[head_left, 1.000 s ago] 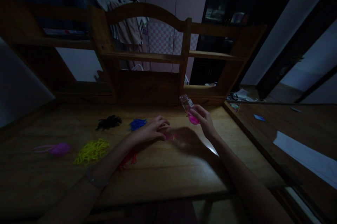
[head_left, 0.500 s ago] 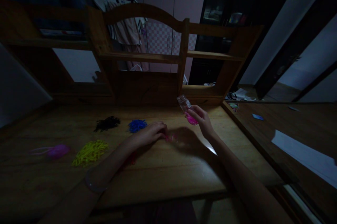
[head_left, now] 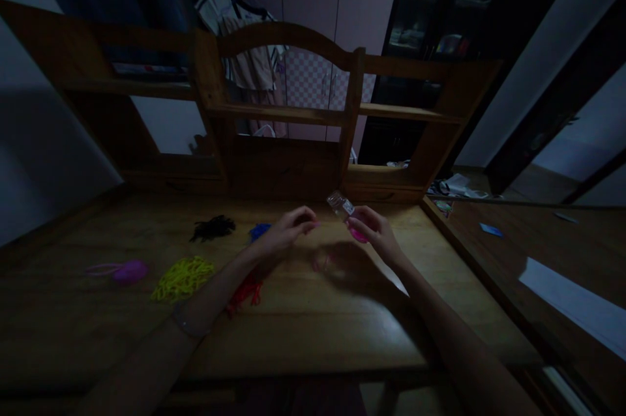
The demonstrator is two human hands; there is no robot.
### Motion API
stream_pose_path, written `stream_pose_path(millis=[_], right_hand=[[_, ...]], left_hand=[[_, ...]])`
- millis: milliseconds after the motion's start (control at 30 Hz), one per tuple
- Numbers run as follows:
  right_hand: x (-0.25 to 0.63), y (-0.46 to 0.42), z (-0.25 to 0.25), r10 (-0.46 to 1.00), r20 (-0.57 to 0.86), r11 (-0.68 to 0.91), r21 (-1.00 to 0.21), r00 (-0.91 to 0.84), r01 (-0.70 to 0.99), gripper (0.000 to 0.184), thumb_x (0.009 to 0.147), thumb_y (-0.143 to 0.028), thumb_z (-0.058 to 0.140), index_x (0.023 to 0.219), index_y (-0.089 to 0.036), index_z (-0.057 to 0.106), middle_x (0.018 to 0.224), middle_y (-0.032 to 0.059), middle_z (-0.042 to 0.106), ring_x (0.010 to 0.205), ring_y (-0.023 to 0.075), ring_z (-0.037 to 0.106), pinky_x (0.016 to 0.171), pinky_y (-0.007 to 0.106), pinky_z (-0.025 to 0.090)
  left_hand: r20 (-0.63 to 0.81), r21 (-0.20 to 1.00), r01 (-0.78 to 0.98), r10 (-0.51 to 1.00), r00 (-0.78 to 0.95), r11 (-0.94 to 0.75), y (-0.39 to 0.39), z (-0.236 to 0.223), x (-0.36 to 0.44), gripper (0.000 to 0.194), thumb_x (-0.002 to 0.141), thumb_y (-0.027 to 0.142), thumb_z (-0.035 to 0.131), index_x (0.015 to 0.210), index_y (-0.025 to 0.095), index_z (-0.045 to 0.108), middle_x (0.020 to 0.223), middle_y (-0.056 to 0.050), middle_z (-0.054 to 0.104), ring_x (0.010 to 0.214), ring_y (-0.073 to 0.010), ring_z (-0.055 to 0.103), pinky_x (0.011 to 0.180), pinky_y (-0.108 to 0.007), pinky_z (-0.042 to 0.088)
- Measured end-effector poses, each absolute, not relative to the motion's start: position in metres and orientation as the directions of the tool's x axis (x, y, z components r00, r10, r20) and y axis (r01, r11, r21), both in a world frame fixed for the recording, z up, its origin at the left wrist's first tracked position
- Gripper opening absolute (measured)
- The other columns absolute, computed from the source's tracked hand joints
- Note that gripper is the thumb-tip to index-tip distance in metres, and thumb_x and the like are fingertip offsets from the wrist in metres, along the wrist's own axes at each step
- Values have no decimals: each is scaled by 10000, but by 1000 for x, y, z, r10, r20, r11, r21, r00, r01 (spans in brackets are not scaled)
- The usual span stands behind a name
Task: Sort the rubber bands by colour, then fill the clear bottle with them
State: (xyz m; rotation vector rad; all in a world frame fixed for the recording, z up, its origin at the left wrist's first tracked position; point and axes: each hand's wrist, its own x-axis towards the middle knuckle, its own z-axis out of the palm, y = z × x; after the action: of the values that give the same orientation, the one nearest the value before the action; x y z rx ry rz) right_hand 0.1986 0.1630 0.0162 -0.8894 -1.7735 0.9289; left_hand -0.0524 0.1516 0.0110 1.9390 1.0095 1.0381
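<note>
In my right hand is a small clear jar, gripped near its base and tilted, its mouth up and to the left. Bright pink material shows inside its lower end. My left hand is raised just left of the jar, fingertips pinched on a small pink piece, too small to make out clearly. Below, between the hands, a few thin pink strands lie on the wooden desk. A red pile of strands lies beside my left forearm, and a blue pile is partly hidden behind that hand.
Further left are a yellow pile, a black pile and a purple pouch-like thing with a pale cord. A wooden shelf unit stands along the desk's back. White paper lies on the right-hand surface.
My left hand has lifted off the desk with a pink piece and come nearer the jar's level. The jar stays in my right hand. The view has shifted slightly.
</note>
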Motion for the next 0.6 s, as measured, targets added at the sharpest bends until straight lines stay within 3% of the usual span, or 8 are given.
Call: stream_pose_path(millis=[167, 433, 600], right_hand=[[197, 159, 14, 837, 372, 506, -804, -400, 312, 336, 841, -479, 620, 1049, -216, 639, 904, 19, 673, 779, 176, 610, 698, 286, 464], [194, 156, 15, 801, 362, 559, -736, -477, 380, 338, 846, -471, 618, 1087, -236, 650, 982, 25, 696, 852, 205, 636, 728, 302, 467], [194, 153, 17, 774, 358, 584, -721, -521, 372, 332, 844, -458, 621, 1096, -244, 654, 1002, 26, 702, 871, 215, 641, 738, 312, 474]], left_hand=[[452, 870, 154, 883, 130, -468, 158, 14, -50, 205, 878, 366, 574, 891, 161, 569, 765, 4, 536, 728, -129, 520, 715, -248, 428], [447, 867, 187, 886, 121, -463, 150, 14, -42, 120, 836, 277, 623, 871, 162, 613, 796, -2, 595, 734, -130, 552, 682, -238, 437], [430, 871, 218, 898, 94, -440, 150, 14, -45, 122, 803, 269, 656, 848, 155, 651, 842, -32, 648, 816, -165, 608, 750, -277, 478]])
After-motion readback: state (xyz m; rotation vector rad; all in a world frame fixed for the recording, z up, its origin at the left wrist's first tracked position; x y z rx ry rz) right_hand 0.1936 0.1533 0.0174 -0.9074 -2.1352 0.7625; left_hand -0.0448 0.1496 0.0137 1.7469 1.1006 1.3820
